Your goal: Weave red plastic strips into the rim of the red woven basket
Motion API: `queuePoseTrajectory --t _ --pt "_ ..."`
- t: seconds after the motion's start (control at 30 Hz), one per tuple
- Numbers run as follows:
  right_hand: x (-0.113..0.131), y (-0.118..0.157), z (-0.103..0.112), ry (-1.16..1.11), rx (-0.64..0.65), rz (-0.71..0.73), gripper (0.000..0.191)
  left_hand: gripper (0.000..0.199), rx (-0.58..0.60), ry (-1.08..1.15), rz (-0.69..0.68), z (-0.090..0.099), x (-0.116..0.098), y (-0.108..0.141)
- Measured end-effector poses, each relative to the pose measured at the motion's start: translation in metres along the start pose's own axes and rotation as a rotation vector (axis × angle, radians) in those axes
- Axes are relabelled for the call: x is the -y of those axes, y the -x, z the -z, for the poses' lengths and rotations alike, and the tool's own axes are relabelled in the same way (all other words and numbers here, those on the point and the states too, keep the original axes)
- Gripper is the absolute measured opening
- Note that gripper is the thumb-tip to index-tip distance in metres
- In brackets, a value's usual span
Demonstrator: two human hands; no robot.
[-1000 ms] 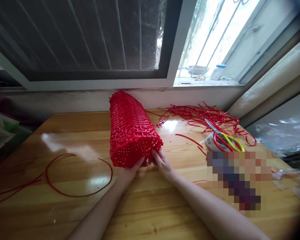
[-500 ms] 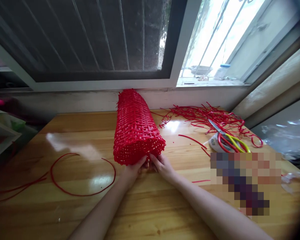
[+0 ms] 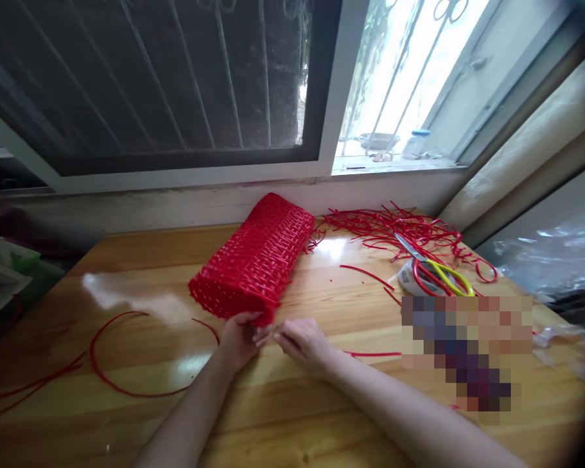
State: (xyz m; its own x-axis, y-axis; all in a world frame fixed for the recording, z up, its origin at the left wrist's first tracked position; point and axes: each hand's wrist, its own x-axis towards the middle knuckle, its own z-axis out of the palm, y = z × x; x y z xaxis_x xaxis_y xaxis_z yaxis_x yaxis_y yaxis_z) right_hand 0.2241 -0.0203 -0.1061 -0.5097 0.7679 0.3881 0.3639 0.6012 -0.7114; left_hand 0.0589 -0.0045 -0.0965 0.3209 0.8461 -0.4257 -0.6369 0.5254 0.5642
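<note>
Head view shows the red woven plastic basket lying on its side on the wooden table, left hand pinching its near corner, right hand loosely curled beside; a steady corner grip seems wise.
</note>
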Motion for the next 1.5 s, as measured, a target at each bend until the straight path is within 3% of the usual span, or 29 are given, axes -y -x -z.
queuePoseTrajectory --t 0.1,0.27,0.37,0.53,0.67,0.83,1.1,1.27,1.37,1.5 --pt "0.001 0.0 0.005 0.037 -0.051 -0.025 0.023 0.011 0.125 0.265 0.009 0.025 -0.033 0.006" --pt "-0.025 -0.011 0.018 -0.016 -0.412 -0.415 0.025 0.02 0.14 0.504 -0.134 0.069 -0.077 0.019" --pt "-0.048 -0.018 0.023 -0.127 -0.549 -0.536 0.024 0.021 0.062 0.517 -0.244 0.075 -0.085 0.021" --pt "-0.069 -0.021 0.023 -0.301 -0.661 -0.627 0.025 0.023 -0.204 0.456 -0.483 0.065 -0.084 0.014" --pt "-0.071 -0.02 0.019 -0.36 -0.649 -0.622 0.029 0.027 -0.338 0.328 -0.509 0.057 -0.083 0.007" --pt "-0.066 -0.019 0.017 -0.398 -0.521 -0.547 0.043 0.017 -0.57 0.24 -0.608 0.051 -0.083 0.002" --pt "-0.055 -0.018 0.017 -0.318 -0.43 -0.514 0.046 0.011 -0.507 -0.08 -0.605 0.042 -0.07 -0.003" --pt "-0.051 -0.018 0.021 -0.215 -0.428 -0.507 0.044 0.008 -0.562 -0.502 -0.773 0.043 -0.051 -0.005" --pt "-0.046 -0.018 0.022 -0.085 -0.417 -0.411 0.041 0.012 -0.644 -0.606 -0.822 0.046 -0.048 -0.005" --pt "-0.039 -0.017 0.02 0.043 -0.346 -0.258 0.037 0.016 -0.57 -0.595 -0.775 0.042 -0.041 -0.006"
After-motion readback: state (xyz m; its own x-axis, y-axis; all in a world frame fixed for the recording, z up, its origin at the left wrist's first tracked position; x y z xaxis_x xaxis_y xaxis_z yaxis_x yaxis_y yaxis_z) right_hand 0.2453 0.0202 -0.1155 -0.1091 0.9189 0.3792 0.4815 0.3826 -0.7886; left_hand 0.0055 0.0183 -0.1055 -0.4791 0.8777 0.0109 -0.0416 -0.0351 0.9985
